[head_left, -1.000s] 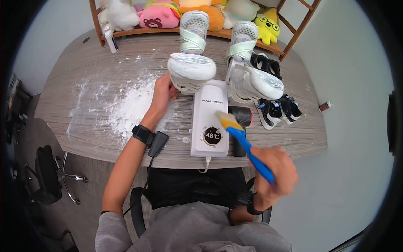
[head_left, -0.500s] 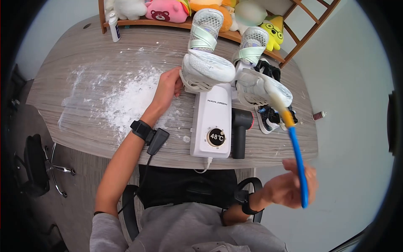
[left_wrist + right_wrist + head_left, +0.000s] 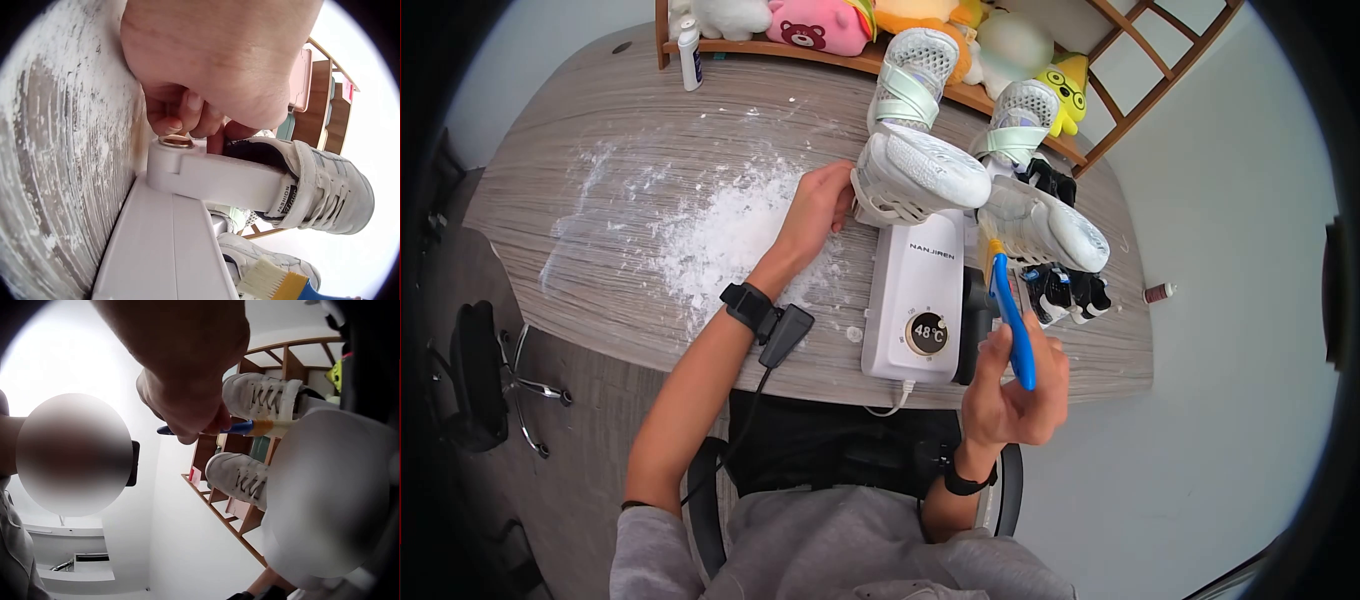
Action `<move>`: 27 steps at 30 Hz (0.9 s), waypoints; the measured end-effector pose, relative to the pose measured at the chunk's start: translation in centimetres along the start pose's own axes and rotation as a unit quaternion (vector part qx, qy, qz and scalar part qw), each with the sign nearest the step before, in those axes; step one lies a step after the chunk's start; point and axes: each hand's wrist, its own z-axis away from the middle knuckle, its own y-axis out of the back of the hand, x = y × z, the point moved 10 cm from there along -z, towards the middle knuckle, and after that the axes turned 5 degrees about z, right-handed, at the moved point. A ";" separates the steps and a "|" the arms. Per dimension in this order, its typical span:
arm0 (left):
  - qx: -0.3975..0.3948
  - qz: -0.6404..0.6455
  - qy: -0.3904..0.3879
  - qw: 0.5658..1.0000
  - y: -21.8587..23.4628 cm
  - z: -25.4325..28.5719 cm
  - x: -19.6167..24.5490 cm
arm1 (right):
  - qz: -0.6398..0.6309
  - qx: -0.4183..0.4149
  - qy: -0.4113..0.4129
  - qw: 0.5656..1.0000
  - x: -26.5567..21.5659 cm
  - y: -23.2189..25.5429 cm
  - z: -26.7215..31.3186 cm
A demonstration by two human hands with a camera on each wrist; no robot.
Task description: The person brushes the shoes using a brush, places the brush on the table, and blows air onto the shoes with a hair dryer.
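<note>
My left hand [image 3: 815, 210] grips the heel end of the front left white shoe [image 3: 925, 175], beside the hinge of a white shoe dryer [image 3: 915, 300] reading 48°C. In the left wrist view its fingers curl by the dryer's arm [image 3: 219, 181] and the shoe's collar; part of them is hidden. My right hand [image 3: 1020, 395] holds a paintbrush [image 3: 1012, 320] by its blue handle. The pale bristles [image 3: 259, 281] overlap the side of the front right white shoe [image 3: 1045, 228]. Both shoes sit raised on dryer arms, soles facing me.
Two shoes with mint straps [image 3: 908, 98] stand behind. White powder [image 3: 735, 225] covers the table's left part. A black pistol-shaped device [image 3: 973, 325] lies against the dryer, with black shoes [image 3: 1068, 290] at right. A white bottle [image 3: 690, 55] and a plush-toy shelf [image 3: 850, 62] are at the back.
The right hand swung the brush from over the dryer out to the right shoe's sole, then back left to that shoe's side. The left hand stays at its shoe; the head view shifted.
</note>
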 end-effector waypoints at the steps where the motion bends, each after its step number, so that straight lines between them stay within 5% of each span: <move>1: -0.001 0.003 0.003 1.000 0.0 0.0 -0.1 | 0.000 -0.001 0.002 1.000 0.1 -0.1 0.3; 5: 0.000 0.018 0.001 1.000 -0.2 0.1 0.1 | 0.058 0.050 0.079 0.994 -1.1 2.8 0.9; 7: 0.007 0.014 0.007 1.000 -0.1 0.2 0.2 | 0.072 0.201 0.075 0.974 -1.5 6.4 1.9; 8: 0.011 0.016 0.005 1.000 0.1 0.1 0.1 | 0.068 0.200 0.078 0.974 -1.9 6.7 1.7; 10: -0.001 0.019 0.016 1.000 0.1 0.0 -0.4 | 0.073 0.312 -0.008 0.947 -1.5 9.4 2.1; 11: 0.001 0.020 0.014 1.000 0.2 0.0 -0.3 | 0.071 0.311 -0.007 0.948 -2.0 9.1 1.8; 13: 0.007 0.023 0.017 1.000 0.1 0.1 -0.3 | -0.071 0.173 0.087 0.979 -4.1 5.8 0.2; 14: 0.006 0.023 0.016 1.000 0.1 0.1 -0.3 | -0.124 -0.022 0.117 0.985 -4.6 2.8 -1.4; 15: 0.007 0.023 0.012 1.000 0.1 0.0 -0.3 | -0.044 -0.047 0.086 0.994 -4.3 1.6 -1.7; 16: 0.008 0.025 0.008 1.000 0.1 0.0 -0.2 | -0.002 -0.005 0.113 0.994 -4.7 0.4 -1.9; 21: -0.002 0.006 -0.005 1.000 -0.1 0.1 0.2 | 0.047 -0.070 0.029 0.996 -0.9 -4.8 -1.2; 25: -0.014 -0.014 -0.006 1.000 -0.2 0.1 0.2 | 0.050 0.072 0.082 0.993 -2.4 -1.1 0.2; 27: -0.011 -0.015 -0.013 1.000 -0.1 0.1 0.3 | 0.032 0.071 0.089 0.993 -2.6 0.7 1.2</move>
